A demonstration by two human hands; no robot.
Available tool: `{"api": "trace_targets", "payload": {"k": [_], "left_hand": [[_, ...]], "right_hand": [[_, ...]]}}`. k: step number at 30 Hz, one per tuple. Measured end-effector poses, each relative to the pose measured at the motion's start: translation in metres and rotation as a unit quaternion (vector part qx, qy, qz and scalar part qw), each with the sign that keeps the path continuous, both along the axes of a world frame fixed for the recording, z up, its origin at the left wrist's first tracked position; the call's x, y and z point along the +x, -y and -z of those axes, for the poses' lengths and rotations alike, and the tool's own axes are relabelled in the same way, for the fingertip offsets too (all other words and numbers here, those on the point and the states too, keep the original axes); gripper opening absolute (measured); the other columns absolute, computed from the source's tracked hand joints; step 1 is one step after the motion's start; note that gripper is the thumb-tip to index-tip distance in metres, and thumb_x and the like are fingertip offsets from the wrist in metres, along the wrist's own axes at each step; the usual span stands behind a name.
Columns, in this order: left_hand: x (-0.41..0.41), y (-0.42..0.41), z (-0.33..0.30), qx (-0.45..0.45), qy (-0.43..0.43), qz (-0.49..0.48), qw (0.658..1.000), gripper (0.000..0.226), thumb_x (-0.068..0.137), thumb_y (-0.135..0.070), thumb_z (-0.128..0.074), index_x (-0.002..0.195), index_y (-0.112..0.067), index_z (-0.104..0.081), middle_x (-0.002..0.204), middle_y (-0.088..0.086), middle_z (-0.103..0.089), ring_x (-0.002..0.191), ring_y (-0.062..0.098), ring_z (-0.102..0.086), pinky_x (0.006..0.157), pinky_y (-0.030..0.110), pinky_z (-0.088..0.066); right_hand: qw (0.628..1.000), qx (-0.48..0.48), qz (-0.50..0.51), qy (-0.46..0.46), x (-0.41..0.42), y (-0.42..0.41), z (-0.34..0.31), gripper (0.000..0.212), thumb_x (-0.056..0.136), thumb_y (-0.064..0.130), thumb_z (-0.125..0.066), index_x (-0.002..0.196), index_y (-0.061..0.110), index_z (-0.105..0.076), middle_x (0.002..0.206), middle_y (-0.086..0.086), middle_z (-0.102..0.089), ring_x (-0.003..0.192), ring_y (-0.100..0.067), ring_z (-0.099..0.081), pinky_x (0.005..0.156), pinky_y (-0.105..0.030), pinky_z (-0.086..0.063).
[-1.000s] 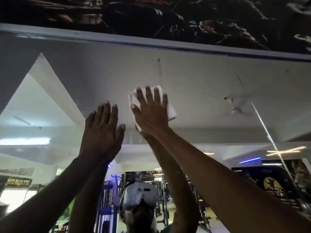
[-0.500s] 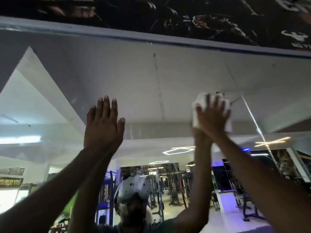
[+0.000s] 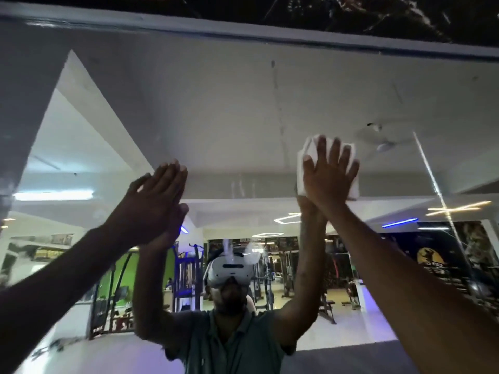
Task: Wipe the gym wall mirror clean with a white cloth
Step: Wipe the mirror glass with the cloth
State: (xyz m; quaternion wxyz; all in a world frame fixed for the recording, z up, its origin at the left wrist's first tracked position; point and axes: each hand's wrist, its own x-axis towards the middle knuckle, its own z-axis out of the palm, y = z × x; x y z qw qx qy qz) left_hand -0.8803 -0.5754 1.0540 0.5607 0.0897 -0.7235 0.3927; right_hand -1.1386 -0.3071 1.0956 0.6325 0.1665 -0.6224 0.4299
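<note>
The wall mirror fills the view and reflects the gym ceiling and me. My right hand is raised high, its fingers spread flat, and presses a folded white cloth against the glass right of centre. The cloth shows at the hand's edges, mostly hidden behind the palm. My left hand is held up left of centre with straight fingers, flat against or very near the mirror, with nothing in it. A thin vertical streak runs down the glass between the two hands.
The mirror's top frame runs across the top, with a dark poster above it. A slanted seam or crack line crosses the glass at the right. Reflected gym machines show low down.
My right hand slid the cloth to the right from the mirror's centre, then held near the same spot. The view tilted down a little. My left hand stayed raised and turned slightly.
</note>
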Motion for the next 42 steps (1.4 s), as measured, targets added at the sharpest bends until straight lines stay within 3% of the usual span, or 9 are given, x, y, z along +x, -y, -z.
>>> {"api": "trace_targets", "payload": {"k": [4,8,13,17,25,30,34,39,42], "left_hand": [[0.0,-0.004,0.016,0.038,0.001,0.017,0.999,0.075,0.097,-0.047,-0.036,0.152,0.002,-0.049,0.157,0.024,-0.047,0.145,0.042,-0.047,0.106,0.059,-0.046],[0.002,-0.003,0.02,0.055,0.002,0.025,0.998,0.076,0.099,-0.052,-0.035,0.158,-0.004,-0.043,0.163,0.019,-0.04,0.151,0.036,-0.04,0.11,0.056,-0.043],[0.007,-0.005,0.017,0.061,0.016,-0.015,0.998,0.076,0.096,-0.048,-0.035,0.155,-0.001,-0.046,0.159,0.023,-0.046,0.145,0.042,-0.048,0.103,0.06,-0.049],[0.0,-0.01,0.029,0.098,-0.001,-0.009,0.995,0.08,0.094,-0.048,-0.03,0.159,-0.001,-0.04,0.164,0.023,-0.038,0.151,0.042,-0.039,0.11,0.061,-0.041],[-0.02,-0.038,0.046,0.092,-0.071,0.018,0.993,0.076,0.096,-0.044,-0.033,0.156,0.002,-0.037,0.162,0.029,-0.037,0.154,0.042,-0.033,0.112,0.055,-0.033],[-0.072,-0.092,0.067,0.075,-0.053,0.084,0.992,0.069,0.104,-0.042,-0.024,0.162,-0.005,-0.033,0.168,0.023,-0.028,0.16,0.037,-0.021,0.121,0.05,-0.025],[-0.093,-0.086,0.088,0.069,-0.059,0.081,0.993,0.069,0.107,-0.043,-0.026,0.165,-0.007,-0.024,0.172,0.02,-0.019,0.161,0.034,-0.015,0.126,0.046,-0.014],[-0.098,-0.083,0.091,0.048,-0.086,0.093,0.991,0.068,0.107,-0.042,-0.03,0.166,-0.009,-0.023,0.173,0.017,-0.02,0.161,0.031,-0.017,0.127,0.046,-0.017],[-0.099,-0.081,0.092,0.046,-0.091,0.096,0.99,0.068,0.108,-0.042,-0.03,0.166,-0.01,-0.022,0.173,0.018,-0.019,0.162,0.031,-0.016,0.127,0.047,-0.016]], "right_hand": [[0.984,0.147,0.006,-0.098,0.072,0.073,0.062,0.075,0.104,0.061,-0.025,0.169,0.022,-0.024,0.176,-0.015,-0.017,0.162,-0.042,-0.012,0.128,-0.064,-0.008],[0.879,0.387,0.034,-0.275,0.074,0.077,0.094,0.07,0.109,0.058,-0.033,0.169,0.025,-0.022,0.177,-0.009,-0.016,0.164,-0.034,-0.006,0.13,-0.06,-0.006],[0.965,0.221,0.09,-0.106,-0.007,-0.014,0.023,0.07,0.106,0.06,-0.015,0.164,0.025,-0.037,0.172,-0.011,-0.03,0.158,-0.04,-0.026,0.12,-0.062,-0.028],[0.996,0.076,0.029,-0.019,0.0,-0.01,0.05,0.075,0.104,0.061,-0.02,0.168,0.023,-0.025,0.173,-0.016,-0.024,0.158,-0.044,-0.024,0.125,-0.067,-0.02],[0.882,0.396,-0.018,-0.255,0.042,0.032,0.19,0.07,0.108,0.054,-0.039,0.17,0.026,-0.02,0.178,-0.008,-0.01,0.165,-0.033,-0.003,0.131,-0.06,-0.005],[0.982,0.181,0.028,-0.054,-0.052,-0.066,0.132,0.069,0.109,0.059,-0.015,0.169,0.026,-0.024,0.175,-0.009,-0.022,0.162,-0.037,-0.017,0.125,-0.064,-0.022],[0.999,0.011,0.016,0.049,-0.031,-0.044,0.138,0.073,0.107,0.06,-0.019,0.17,0.023,-0.021,0.175,-0.014,-0.02,0.161,-0.041,-0.018,0.125,-0.067,-0.02],[0.932,0.327,-0.02,-0.157,0.025,0.012,0.225,0.076,0.108,0.053,-0.043,0.171,0.024,-0.013,0.178,-0.009,0.001,0.164,-0.035,0.005,0.13,-0.062,0.001],[0.918,0.354,0.005,-0.177,-0.018,-0.03,0.209,0.069,0.11,0.056,-0.03,0.17,0.029,-0.012,0.179,-0.004,-0.001,0.165,-0.03,0.003,0.131,-0.059,-0.005]]}}
